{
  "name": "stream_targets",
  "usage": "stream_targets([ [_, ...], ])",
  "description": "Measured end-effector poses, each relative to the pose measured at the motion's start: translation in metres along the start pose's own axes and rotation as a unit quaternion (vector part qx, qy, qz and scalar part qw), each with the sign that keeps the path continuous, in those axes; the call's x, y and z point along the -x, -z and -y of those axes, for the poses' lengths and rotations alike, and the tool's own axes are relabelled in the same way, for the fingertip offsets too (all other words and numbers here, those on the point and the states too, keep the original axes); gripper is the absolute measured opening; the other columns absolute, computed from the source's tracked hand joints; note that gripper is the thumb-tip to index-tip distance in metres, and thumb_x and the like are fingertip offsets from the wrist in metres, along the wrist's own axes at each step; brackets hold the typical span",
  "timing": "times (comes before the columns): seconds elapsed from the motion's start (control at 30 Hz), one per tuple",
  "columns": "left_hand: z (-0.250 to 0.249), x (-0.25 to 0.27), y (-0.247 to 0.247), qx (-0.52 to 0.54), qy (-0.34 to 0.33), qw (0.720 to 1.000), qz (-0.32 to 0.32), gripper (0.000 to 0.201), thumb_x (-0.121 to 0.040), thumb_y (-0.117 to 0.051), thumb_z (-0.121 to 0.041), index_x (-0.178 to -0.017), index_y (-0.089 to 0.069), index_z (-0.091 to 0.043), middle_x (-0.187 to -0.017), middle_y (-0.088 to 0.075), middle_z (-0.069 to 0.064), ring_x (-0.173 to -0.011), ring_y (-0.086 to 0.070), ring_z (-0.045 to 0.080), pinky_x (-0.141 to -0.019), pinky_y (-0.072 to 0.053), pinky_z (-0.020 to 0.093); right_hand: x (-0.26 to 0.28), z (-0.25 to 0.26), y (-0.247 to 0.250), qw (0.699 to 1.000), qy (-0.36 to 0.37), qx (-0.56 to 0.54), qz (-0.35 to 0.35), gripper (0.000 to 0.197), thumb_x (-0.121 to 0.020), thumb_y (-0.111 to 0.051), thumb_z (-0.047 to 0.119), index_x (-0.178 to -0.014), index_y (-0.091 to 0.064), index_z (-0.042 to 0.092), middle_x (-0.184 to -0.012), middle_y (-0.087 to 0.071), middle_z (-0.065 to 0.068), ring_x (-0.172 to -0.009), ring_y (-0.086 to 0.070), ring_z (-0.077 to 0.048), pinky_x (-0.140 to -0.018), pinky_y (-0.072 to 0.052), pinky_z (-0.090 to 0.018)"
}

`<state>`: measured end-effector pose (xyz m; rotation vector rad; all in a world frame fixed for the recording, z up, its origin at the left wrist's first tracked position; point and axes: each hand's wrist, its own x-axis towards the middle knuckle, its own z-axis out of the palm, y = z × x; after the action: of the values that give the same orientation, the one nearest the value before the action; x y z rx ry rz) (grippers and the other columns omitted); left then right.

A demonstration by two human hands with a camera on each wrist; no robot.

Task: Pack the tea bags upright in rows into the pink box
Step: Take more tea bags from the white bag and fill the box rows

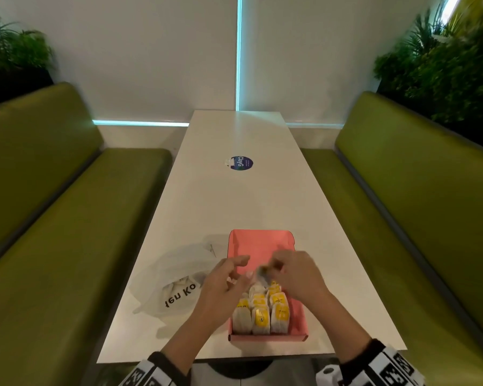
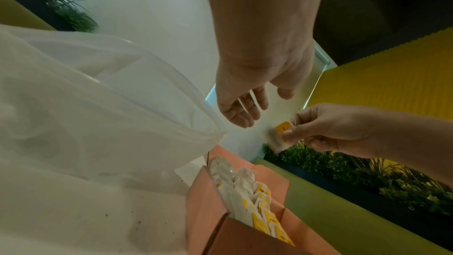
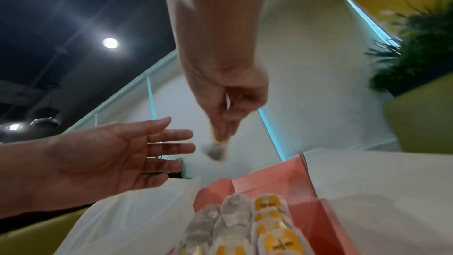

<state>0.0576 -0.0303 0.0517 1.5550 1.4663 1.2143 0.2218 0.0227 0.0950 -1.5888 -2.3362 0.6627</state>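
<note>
Head view: my right hand (image 1: 296,277) pinches one tea bag (image 1: 262,273), blurred, above pink box (image 1: 297,316) on counter (image 1: 234,204). My left hand (image 1: 221,285) empty, fingers loose, beside it. Packed tea bags (image 1: 260,310) stand upright in rows at near end of box. Plastic bag (image 1: 176,280) left of box.

Left wrist view: held bag's yellow tag (image 2: 283,129) between right fingertips.

Right wrist view: left palm flat, apart from held bag.

Yellow-tagged tea bags (image 1: 262,310) upright in rows, open pink box (image 1: 297,310)
</note>
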Motion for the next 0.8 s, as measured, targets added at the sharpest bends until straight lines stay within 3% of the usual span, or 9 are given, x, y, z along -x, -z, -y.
stream_targets([
  [0.03,0.0003,0.0000,-0.0006,0.007,0.000,1.000,0.001,0.024,-0.092,-0.057,-0.026,-0.114,-0.055,-0.035,-0.113,-0.060,-0.008,-0.089,-0.056,-0.001,-0.070,-0.047,0.011,0.0014,0.0002,0.0014,0.997,-0.027,0.055,-0.056,0.020,-0.088,-0.059,0.027,-0.071,-0.051,0.023,-0.082,-0.060,0.002,-0.073,-0.051,-0.015,-0.058,-0.035,-0.023],
  [0.07,0.0002,0.0007,-0.0003,0.008,0.001,1.000,0.005,0.023,-0.091,-0.056,-0.034,-0.114,-0.055,-0.037,-0.113,-0.061,-0.010,-0.091,-0.057,-0.002,-0.072,-0.047,0.012,0.0014,-0.0005,0.0007,0.995,-0.020,0.080,-0.049,0.021,-0.088,-0.059,0.028,-0.070,-0.050,0.024,-0.086,-0.061,0.001,-0.075,-0.050,-0.015,-0.060,-0.035,-0.025],
  [0.13,0.0030,0.0020,0.0015,-0.008,0.002,0.999,0.034,0.035,-0.081,-0.052,-0.056,-0.114,-0.052,-0.045,-0.114,-0.059,-0.019,-0.098,-0.055,-0.004,-0.080,-0.047,0.014,0.0015,0.0009,-0.0036,0.994,0.037,0.064,0.084,0.010,-0.085,-0.063,0.025,-0.077,-0.064,0.020,-0.090,-0.065,-0.003,-0.077,-0.053,-0.016,-0.062,-0.038,-0.026],
  [0.2,0.0039,0.0031,0.0018,-0.031,0.007,0.996,0.082,0.046,-0.074,-0.053,-0.067,-0.116,-0.050,-0.048,-0.116,-0.056,-0.027,-0.105,-0.051,-0.009,-0.084,-0.042,0.009,0.0040,0.0036,-0.0054,0.991,0.035,0.071,0.104,0.012,-0.084,-0.063,0.024,-0.089,-0.068,0.015,-0.093,-0.067,-0.003,-0.084,-0.057,-0.019,-0.067,-0.040,-0.026],
  [0.27,0.0045,0.0042,0.0002,-0.041,0.013,0.993,0.110,0.047,-0.075,-0.067,-0.057,-0.118,-0.055,-0.040,-0.113,-0.057,-0.028,-0.106,-0.050,-0.014,-0.083,-0.038,0.003,0.0026,-0.0007,-0.0011,0.998,-0.009,0.062,0.029,0.011,-0.084,-0.063,0.028,-0.087,-0.066,0.018,-0.086,-0.064,0.001,-0.087,-0.058,-0.020,-0.068,-0.040,-0.026],
  [0.43,0.0068,0.0013,-0.0041,-0.034,0.016,0.996,0.075,0.011,-0.083,-0.070,-0.023,-0.094,-0.068,-0.025,-0.084,-0.070,-0.010,-0.078,-0.062,0.000,-0.071,-0.047,0.013,0.0028,0.0011,0.0012,0.995,0.022,-0.049,0.087,0.012,-0.073,-0.075,0.020,-0.078,-0.064,0.019,-0.077,-0.064,0.000,-0.071,-0.057,-0.012,-0.062,-0.041,-0.023],
  [0.57,0.0024,-0.0003,-0.0024,-0.018,0.025,0.998,0.058,0.009,-0.086,-0.066,-0.018,-0.080,-0.066,-0.025,-0.070,-0.066,-0.011,-0.067,-0.059,-0.001,-0.064,-0.045,0.013,0.0047,0.0007,0.0039,0.990,0.014,-0.134,0.047,0.026,-0.069,-0.079,0.020,-0.079,-0.058,0.031,-0.083,-0.061,0.011,-0.066,-0.052,0.004,-0.062,-0.042,-0.016],
  [0.67,0.0019,-0.0010,-0.0006,0.015,0.039,0.998,0.044,0.014,-0.086,-0.066,-0.016,-0.076,-0.067,-0.026,-0.066,-0.064,-0.011,-0.063,-0.056,0.000,-0.064,-0.046,0.016,0.0066,-0.0014,0.0018,0.984,-0.003,-0.166,0.062,0.027,-0.066,-0.081,0.020,-0.082,-0.060,0.027,-0.092,-0.059,0.009,-0.071,-0.051,-0.001,-0.066,-0.043,-0.020],
  [0.8,0.0016,-0.0019,-0.0018,0.034,0.043,0.998,0.012,0.006,-0.087,-0.065,-0.017,-0.086,-0.066,-0.024,-0.072,-0.063,-0.013,-0.065,-0.055,-0.001,-0.063,-0.044,0.014,0.0073,-0.0055,-0.0022,0.967,-0.031,-0.247,0.062,0.016,-0.075,-0.077,0.017,-0.071,-0.061,0.019,-0.071,-0.057,0.008,-0.066,-0.052,-0.003,-0.061,-0.042,-0.016],
])
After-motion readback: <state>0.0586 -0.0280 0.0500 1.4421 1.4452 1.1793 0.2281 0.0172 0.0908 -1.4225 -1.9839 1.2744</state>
